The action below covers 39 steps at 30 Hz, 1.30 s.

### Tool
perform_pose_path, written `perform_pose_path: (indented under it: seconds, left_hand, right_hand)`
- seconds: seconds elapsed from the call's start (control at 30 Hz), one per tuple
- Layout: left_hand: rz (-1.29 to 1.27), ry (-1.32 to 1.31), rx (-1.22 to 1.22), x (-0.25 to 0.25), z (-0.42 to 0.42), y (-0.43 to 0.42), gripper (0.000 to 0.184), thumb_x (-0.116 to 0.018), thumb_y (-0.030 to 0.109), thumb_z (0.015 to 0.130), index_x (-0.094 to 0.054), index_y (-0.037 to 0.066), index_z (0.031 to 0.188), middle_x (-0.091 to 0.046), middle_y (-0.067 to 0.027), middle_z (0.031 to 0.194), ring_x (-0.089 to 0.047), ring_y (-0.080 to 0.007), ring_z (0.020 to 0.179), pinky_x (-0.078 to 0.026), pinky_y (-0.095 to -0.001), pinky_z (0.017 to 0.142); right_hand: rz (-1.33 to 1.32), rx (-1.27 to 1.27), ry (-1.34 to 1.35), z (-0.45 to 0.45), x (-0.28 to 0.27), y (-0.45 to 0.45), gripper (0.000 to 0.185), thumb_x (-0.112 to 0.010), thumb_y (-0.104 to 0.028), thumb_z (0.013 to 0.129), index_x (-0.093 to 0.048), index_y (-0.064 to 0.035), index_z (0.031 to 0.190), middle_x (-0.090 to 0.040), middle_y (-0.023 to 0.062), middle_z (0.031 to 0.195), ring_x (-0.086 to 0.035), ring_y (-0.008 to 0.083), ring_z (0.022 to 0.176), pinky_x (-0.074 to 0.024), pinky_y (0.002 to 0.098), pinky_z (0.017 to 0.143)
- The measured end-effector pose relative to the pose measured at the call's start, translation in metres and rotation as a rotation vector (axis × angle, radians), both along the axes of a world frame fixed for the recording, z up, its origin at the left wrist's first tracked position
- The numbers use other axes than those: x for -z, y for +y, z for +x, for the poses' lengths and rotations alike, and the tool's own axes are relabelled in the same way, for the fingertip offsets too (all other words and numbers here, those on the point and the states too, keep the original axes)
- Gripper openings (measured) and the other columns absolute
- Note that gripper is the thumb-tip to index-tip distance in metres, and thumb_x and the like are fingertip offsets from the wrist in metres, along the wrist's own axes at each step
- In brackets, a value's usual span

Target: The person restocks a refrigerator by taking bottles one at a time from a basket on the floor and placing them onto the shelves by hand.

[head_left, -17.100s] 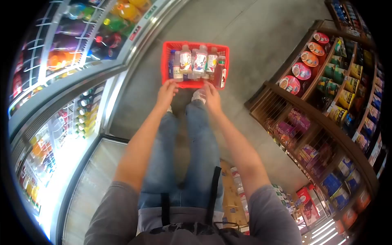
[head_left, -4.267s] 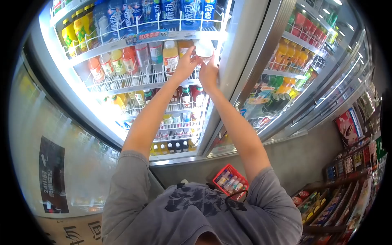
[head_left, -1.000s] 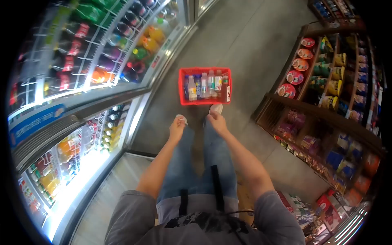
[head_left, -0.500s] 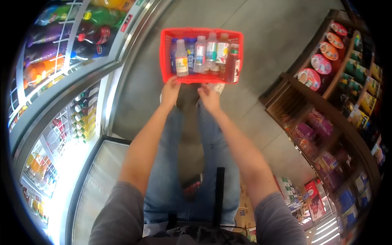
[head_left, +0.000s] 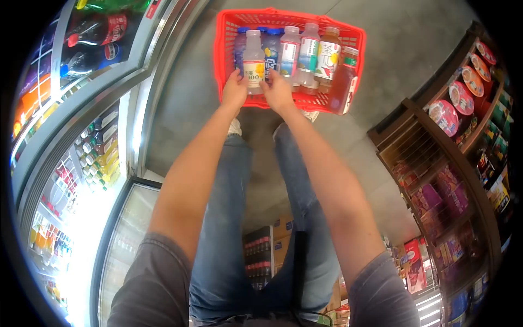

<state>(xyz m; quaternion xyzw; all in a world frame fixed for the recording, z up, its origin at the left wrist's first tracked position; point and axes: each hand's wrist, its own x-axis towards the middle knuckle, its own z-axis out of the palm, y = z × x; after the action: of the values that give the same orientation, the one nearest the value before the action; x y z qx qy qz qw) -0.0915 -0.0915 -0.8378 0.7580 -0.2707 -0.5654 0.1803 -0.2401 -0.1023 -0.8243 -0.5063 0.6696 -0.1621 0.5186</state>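
Red plastic forms the shopping basket (head_left: 220, 60), which sits on the grey floor (head_left: 174, 131) just ahead of the person's shoes (head_left: 235, 127) and fills more of the view than half a second ago. What changes most is the reach: the left hand (head_left: 235, 90) and right hand (head_left: 279, 91), down by the near rim a moment earlier, now come in over it, one on each side of the clear bottle (head_left: 254, 52) with the yellow-and-white label. That bottle is in the left part of the basket, cap end away from the person. The two hands are apart from each other, their fingers curled in near the bottle's lower sides; whether either is clamped on it, I cannot tell. Attention thus seems to pass from the basket's edge to this one bottle. The blue-capped bottles (head_left: 272, 52) beside it and the reddish-brown bottle (head_left: 343, 84), tilted at the right end, keep their places.
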Motion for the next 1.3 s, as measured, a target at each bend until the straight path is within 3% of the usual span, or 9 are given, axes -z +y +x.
perform_pose_path:
  seconds: [0.07,0.23,0.33,0.4,0.47,0.57,0.8,1.07,1.3]
  left_hand:
    - [0.035,0.04,-0.01,0.016,0.006,-0.001,0.051,-0.052,0.019,0.098,-0.042,-0.001,0.144,-0.058,-0.023,0.131,-0.058,-0.0276,0.121,-0.045,-0.0361,0.1]
    - [0.17,0.117,0.023,0.009,0.002,-0.016,0.049,-0.049,0.035,0.101,-0.053,-0.001,0.134,-0.063,-0.0197,0.122,-0.06,-0.0261,0.113,-0.047,-0.0371,0.095]
    - [0.14,0.207,0.1,0.0,0.004,-0.018,0.048,-0.05,0.037,0.102,-0.054,0.001,0.134,-0.064,-0.0169,0.119,-0.059,-0.0229,0.111,-0.047,-0.0363,0.093]
    - [0.176,0.284,0.082,-0.017,0.008,-0.012,0.048,-0.047,0.04,0.104,-0.053,0.0,0.132,-0.061,-0.0094,0.123,-0.056,-0.0176,0.115,-0.044,-0.0327,0.097]
    - [0.218,0.454,-0.11,-0.037,0.009,-0.007,0.047,-0.049,0.038,0.104,-0.052,0.002,0.132,-0.062,-0.008,0.121,-0.057,-0.0171,0.114,-0.045,-0.0349,0.097]
    - [0.258,0.47,-0.069,-0.092,0.014,0.0,0.045,-0.051,0.034,0.104,-0.051,0.002,0.135,-0.062,-0.0072,0.122,-0.059,-0.0172,0.113,-0.047,-0.0368,0.095]
    - [0.159,0.653,-0.207,-0.248,0.011,0.018,0.047,-0.056,0.03,0.102,-0.048,0.002,0.139,-0.06,-0.0091,0.125,-0.06,-0.0186,0.114,-0.051,-0.0368,0.095]
    - [-0.007,0.592,-0.06,-0.469,0.017,0.003,0.051,-0.057,0.028,0.102,-0.043,0.0,0.142,-0.058,-0.0096,0.131,-0.058,-0.0175,0.118,-0.047,-0.0333,0.099]
    - [-0.322,0.634,0.108,-0.573,0.04,0.013,0.045,-0.057,0.016,0.1,-0.046,0.0,0.14,-0.059,-0.0086,0.131,-0.057,-0.0167,0.118,-0.047,-0.0333,0.1]
  right_hand:
    - [0.064,0.115,-0.01,0.005,0.031,0.006,0.036,-0.066,-0.013,0.087,-0.057,0.0032,0.118,-0.066,0.0287,0.106,-0.062,0.0441,0.103,-0.0498,0.0485,0.087]
    - [0.14,0.138,-0.025,0.02,0.032,-0.003,0.039,-0.068,-0.022,0.087,-0.059,0.0027,0.116,-0.067,0.0275,0.104,-0.063,0.044,0.101,-0.0499,0.0488,0.084]
    - [0.193,0.119,-0.018,0.017,0.02,-0.001,0.041,-0.07,-0.027,0.087,-0.062,0.0026,0.114,-0.069,0.0246,0.098,-0.066,0.041,0.094,-0.0512,0.0456,0.081]
    - [0.214,0.169,-0.061,0.014,0.008,0.0,0.041,-0.072,-0.029,0.086,-0.064,0.0024,0.111,-0.07,0.0211,0.093,-0.068,0.0338,0.088,-0.0521,0.0403,0.077]
    - [0.242,0.21,-0.167,0.012,-0.015,0.006,0.041,-0.073,-0.027,0.086,-0.063,0.0023,0.114,-0.071,0.0183,0.094,-0.068,0.0285,0.087,-0.0522,0.0377,0.077]
    - [0.311,0.314,-0.38,0.005,-0.076,0.009,0.044,-0.073,-0.016,0.087,-0.06,0.0024,0.125,-0.072,0.0105,0.099,-0.067,0.0163,0.089,-0.0529,0.0313,0.078]
    - [0.428,0.324,-0.564,-0.011,-0.227,0.018,0.049,-0.073,-0.016,0.09,-0.047,0.0014,0.128,-0.062,0.0131,0.122,-0.059,0.0179,0.113,-0.0471,0.033,0.096]
    - [0.245,0.269,-0.579,-0.012,-0.422,0.018,0.049,-0.072,-0.013,0.09,-0.045,0.001,0.129,-0.059,0.0145,0.126,-0.056,0.0203,0.118,-0.0458,0.0349,0.101]
    - [0.148,0.061,-0.623,-0.009,-0.558,0.009,0.073,-0.073,-0.01,0.089,-0.031,0.0019,0.148,-0.06,0.0122,0.126,-0.059,0.0191,0.115,-0.0487,0.0332,0.097]
